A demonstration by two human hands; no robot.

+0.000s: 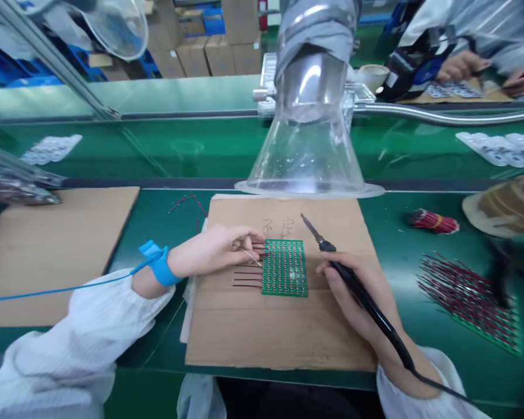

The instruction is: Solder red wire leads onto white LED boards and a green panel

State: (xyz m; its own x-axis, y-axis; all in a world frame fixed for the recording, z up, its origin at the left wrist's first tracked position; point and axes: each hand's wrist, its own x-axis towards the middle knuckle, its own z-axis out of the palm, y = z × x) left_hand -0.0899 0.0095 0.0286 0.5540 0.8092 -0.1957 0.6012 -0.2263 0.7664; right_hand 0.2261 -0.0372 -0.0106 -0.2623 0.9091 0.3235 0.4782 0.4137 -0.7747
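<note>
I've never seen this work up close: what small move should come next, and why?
Probably bring the soldering iron in the right hand to the left edge of the green board: its tip shows beyond the far edge, while the left hand holds a thin pale strand by the left one, near the red wires.

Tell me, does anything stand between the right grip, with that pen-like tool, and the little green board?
Nothing visible does. The right grip holds the pen-like tool beside the green board, with only bare cardboard showing between them. The left grip is at the board's opposite edge.
</note>
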